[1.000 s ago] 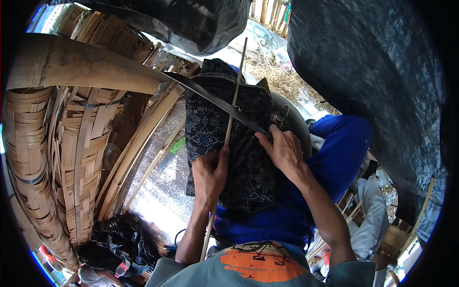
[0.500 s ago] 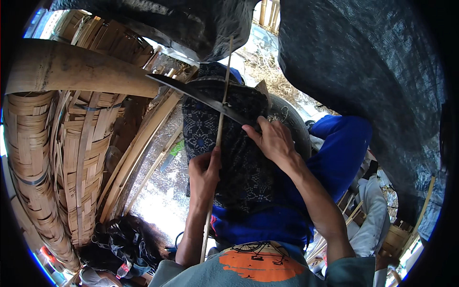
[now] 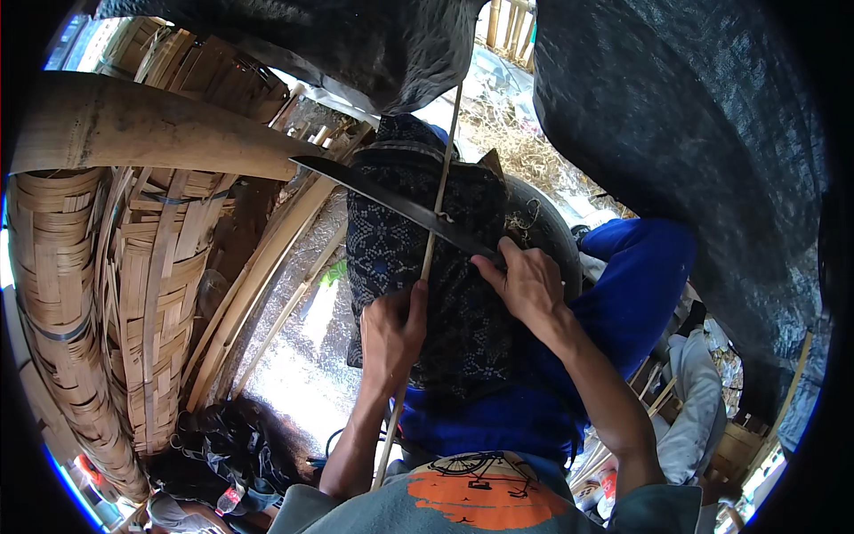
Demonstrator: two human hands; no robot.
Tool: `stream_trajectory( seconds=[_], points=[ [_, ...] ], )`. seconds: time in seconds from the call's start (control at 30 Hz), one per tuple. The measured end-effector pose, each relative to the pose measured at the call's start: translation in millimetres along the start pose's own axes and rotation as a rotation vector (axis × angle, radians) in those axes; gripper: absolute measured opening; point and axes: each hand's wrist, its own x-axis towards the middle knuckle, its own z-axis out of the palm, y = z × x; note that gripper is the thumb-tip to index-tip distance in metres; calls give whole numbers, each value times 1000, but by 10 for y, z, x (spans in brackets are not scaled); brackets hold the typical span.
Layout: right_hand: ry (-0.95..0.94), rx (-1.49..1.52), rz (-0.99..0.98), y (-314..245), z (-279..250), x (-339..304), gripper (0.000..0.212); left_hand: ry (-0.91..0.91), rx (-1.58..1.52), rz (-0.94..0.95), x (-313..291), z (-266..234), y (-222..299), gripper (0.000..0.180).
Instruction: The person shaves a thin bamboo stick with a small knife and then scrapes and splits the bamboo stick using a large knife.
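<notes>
A long, thin bamboo strip (image 3: 429, 256) runs up from beside my body, over my lap and away toward the top. My left hand (image 3: 392, 331) is closed round it, thumb lying along the strip. In my right hand (image 3: 532, 283) is a long-bladed knife (image 3: 378, 191); the fingers wrap its handle, which they hide. The dark blade points to the far left and crosses the strip just beyond my left thumb, touching it. A small curl of shaving shows at the crossing. Beneath both lies a dark patterned cloth (image 3: 382, 240) spread over my lap.
A thick bamboo pole (image 3: 160, 129) juts in from the left, its end close to the knife tip. Woven bamboo rolls (image 3: 62, 294) stand below it. Dark sheeting (image 3: 685, 116) hangs at the upper right. A black plastic bag (image 3: 236, 454) lies at the lower left.
Both hands, the knife and the strip have shifted slightly right and nearer to me. The strip leans more to the right at its far end. Both grips stay closed.
</notes>
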Motion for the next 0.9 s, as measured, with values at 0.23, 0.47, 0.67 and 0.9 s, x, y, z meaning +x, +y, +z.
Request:
stream_trajectory(
  seconds=[0.23,0.47,0.67,0.9],
  points=[
    [21,31,51,-62,200,9,51,88,-74,-62,-60,119,-86,43],
    [335,-148,-143,278,321,634,51,-50,-209,-57,-327,92,-29,48],
    [115,172,196,61,-247,225,53,135,-46,-43,-26,-36,20,42],
    [1,115,-33,149,-183,-137,40,243,109,138,208,55,59,38]
  ],
)
